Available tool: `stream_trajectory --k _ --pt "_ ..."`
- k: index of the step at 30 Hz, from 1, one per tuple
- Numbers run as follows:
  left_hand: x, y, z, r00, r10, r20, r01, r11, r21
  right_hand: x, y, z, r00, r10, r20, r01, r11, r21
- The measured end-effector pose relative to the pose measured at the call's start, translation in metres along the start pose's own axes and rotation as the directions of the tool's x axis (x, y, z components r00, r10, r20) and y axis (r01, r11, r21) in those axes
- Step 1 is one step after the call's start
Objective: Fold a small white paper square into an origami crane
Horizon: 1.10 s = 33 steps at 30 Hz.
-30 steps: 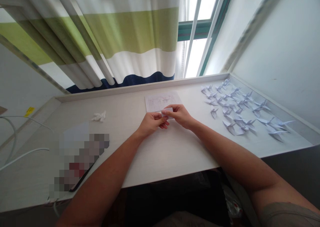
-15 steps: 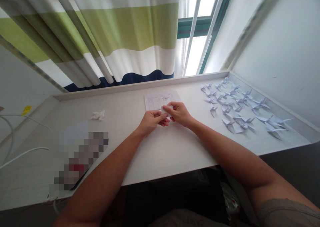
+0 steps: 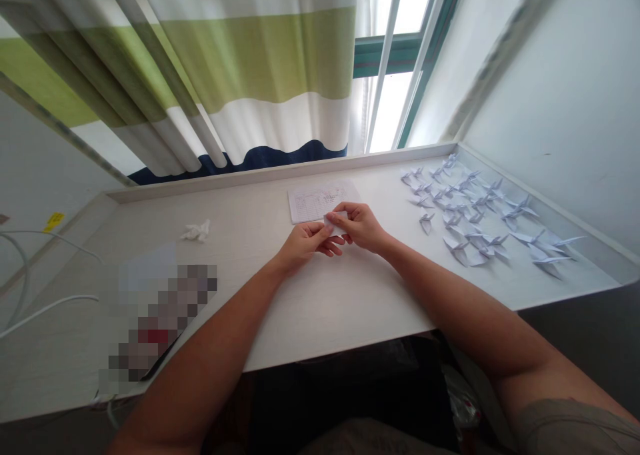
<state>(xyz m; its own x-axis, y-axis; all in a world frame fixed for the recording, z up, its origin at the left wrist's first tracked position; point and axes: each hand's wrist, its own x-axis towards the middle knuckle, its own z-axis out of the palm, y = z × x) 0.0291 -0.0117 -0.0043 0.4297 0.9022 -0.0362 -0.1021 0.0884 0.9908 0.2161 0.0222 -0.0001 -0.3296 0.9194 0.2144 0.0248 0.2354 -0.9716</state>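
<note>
A small folded piece of white paper (image 3: 337, 223) is held between my two hands, above the middle of the desk. My left hand (image 3: 307, 243) pinches its left side between thumb and fingers. At its right side, my right hand (image 3: 361, 225) grips it, the thumb pressed on its upper face. My fingers cover much of the paper, so its full shape is hidden. Just behind the hands lies a printed sheet or pad (image 3: 310, 201) on the desk. To the right, several white folded-paper cranes (image 3: 463, 205) stand in a loose group.
A crumpled white tissue (image 3: 196, 231) rests on the left of the white desk (image 3: 330, 308). Nearer me is a blurred-out long object (image 3: 165, 321), with white cables (image 3: 55, 308) at the far left. A raised rim (image 3: 280, 168) runs along the back, below a striped curtain (image 3: 270, 61).
My hands have shifted very slightly, and the fingers of my left hand have spread a little lower. The paper stays between both hands; the things on the desk have not moved.
</note>
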Motion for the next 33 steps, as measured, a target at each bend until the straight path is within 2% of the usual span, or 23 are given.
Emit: stream_trajectory --k 8,12,15,17,20,23,27,30,33 --pt "-0.001 -0.009 0.000 0.999 -0.007 0.046 0.001 0.992 0.123 -0.001 0.000 -0.004 0.995 -0.087 0.054 0.095 0.981 -0.170" --pt "-0.001 -0.004 0.000 0.996 0.044 0.075 -0.052 0.993 0.103 -0.003 -0.006 -0.006 0.986 -0.115 0.117 0.129 0.985 -0.119" --pt "-0.001 0.000 -0.001 0.996 0.084 0.020 -0.086 0.990 0.111 -0.003 -0.008 -0.008 0.990 -0.060 0.126 0.067 0.997 -0.046" --pt "-0.001 0.003 -0.002 0.994 0.099 -0.040 -0.094 0.989 0.116 -0.003 -0.008 -0.009 0.995 -0.031 0.091 0.037 0.997 -0.071" --pt "-0.002 0.005 -0.004 0.997 0.058 -0.053 -0.052 0.993 0.102 -0.003 -0.008 -0.010 0.997 -0.041 0.073 0.050 0.989 -0.137" --pt "-0.003 0.006 -0.003 0.999 0.024 -0.046 -0.021 0.997 0.080 -0.002 -0.005 -0.010 0.995 -0.024 0.093 0.033 0.995 -0.094" --pt "-0.001 0.004 -0.002 0.991 0.042 -0.129 -0.035 0.998 0.058 -0.001 0.000 -0.009 0.994 0.052 0.101 -0.041 0.993 -0.109" --pt "0.000 0.003 -0.002 0.984 0.043 -0.171 -0.035 0.998 0.055 -0.001 0.003 -0.008 0.989 0.043 0.144 -0.014 0.979 -0.202" --pt "0.000 0.001 -0.003 0.986 0.034 -0.163 -0.030 0.999 0.031 -0.002 0.003 -0.009 0.991 0.014 0.137 0.015 0.977 -0.215"
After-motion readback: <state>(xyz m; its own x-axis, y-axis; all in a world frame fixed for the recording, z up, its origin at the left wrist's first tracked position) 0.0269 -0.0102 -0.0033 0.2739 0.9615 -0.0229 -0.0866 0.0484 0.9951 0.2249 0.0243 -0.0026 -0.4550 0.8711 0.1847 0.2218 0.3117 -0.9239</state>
